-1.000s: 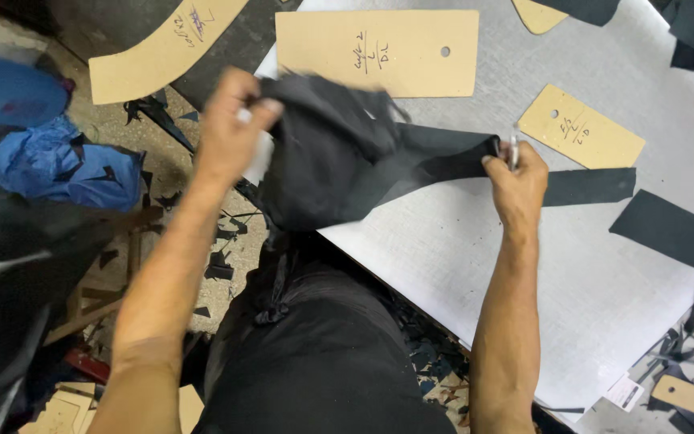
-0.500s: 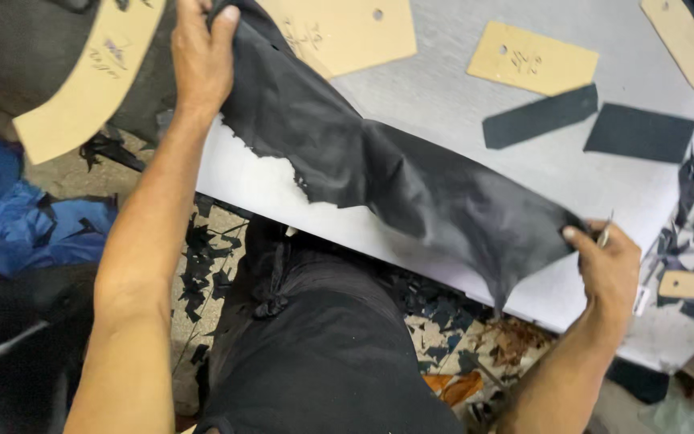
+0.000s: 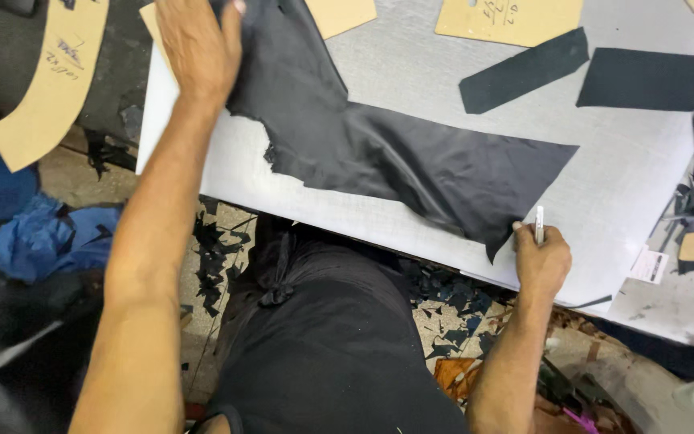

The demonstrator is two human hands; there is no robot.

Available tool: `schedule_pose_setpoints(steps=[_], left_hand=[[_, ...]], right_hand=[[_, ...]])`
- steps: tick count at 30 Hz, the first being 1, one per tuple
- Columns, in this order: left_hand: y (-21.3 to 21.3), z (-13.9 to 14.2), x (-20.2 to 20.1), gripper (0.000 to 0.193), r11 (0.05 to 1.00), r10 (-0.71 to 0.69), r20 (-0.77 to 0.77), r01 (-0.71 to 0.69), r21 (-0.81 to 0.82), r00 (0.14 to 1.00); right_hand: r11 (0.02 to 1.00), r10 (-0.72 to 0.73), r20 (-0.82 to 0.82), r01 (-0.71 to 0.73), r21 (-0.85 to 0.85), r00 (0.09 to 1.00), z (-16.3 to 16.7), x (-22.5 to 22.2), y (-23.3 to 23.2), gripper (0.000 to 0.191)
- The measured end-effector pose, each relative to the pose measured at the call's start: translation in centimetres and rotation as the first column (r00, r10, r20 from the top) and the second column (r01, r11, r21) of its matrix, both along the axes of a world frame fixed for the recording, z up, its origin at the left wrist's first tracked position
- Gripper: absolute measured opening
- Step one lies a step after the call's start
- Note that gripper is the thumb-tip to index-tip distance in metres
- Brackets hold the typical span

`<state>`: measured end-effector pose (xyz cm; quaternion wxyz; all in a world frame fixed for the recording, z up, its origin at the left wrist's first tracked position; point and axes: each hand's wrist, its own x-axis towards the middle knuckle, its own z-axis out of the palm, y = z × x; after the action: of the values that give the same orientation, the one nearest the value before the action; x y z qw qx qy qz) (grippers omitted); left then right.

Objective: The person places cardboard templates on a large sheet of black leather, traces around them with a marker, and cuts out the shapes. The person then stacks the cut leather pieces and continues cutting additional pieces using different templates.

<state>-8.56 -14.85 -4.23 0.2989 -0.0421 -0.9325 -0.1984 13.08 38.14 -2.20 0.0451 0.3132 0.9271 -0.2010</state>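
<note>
The big black leather piece [image 3: 379, 153] lay spread across the white surface [image 3: 636, 185], ragged edge toward the near left. The left hand [image 3: 196, 44] pressed flat on its far corner, while the right hand [image 3: 541, 259] had its grip closed around a thin white tool [image 3: 539, 224] at the near right tip. Best bet, I'd say: pull it taut and smooth before marking. Cardboard patterns [image 3: 516, 18], two cut black strips [image 3: 524, 71] and scraps crowded the far side.
</note>
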Motion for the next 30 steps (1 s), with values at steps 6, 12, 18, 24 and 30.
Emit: schedule_pose_setpoints(steps=[6, 12, 18, 24, 30], left_hand=[[7.6, 1.5, 14.7, 0.041, 0.984, 0.148, 0.477, -0.179, 0.02, 0.866], [8.8, 0.4, 16.2, 0.023, 0.973, 0.163, 0.379, -0.212, 0.089, 0.911], [12.5, 0.5, 17.6, 0.034, 0.989, 0.146, 0.439, -0.114, -0.099, 0.886], [21.9, -2.5, 15.1, 0.097, 0.996, 0.017, 0.607, 0.039, -0.079, 0.794], [34.5, -2.9, 14.6, 0.091, 0.897, -0.314, 0.674, 0.442, -0.021, 0.668]], right_hand=[[0.99, 0.134, -0.088, -0.137, -0.026, 0.987, -2.8, -0.7, -1.6, 0.028], [0.987, 0.153, -0.176, -0.159, -0.018, 0.972, -2.7, -0.8, 0.4, 0.022], [0.932, 0.133, -0.286, -0.218, -0.291, 0.949, -3.3, 0.1, 1.7, 0.026], [0.72, -0.018, -0.347, -0.228, -0.655, 0.938, -4.5, -0.1, 3.8, 0.021], [0.516, -0.078, -0.224, -0.153, -0.843, 0.971, -4.9, -0.1, 6.2, 0.012]])
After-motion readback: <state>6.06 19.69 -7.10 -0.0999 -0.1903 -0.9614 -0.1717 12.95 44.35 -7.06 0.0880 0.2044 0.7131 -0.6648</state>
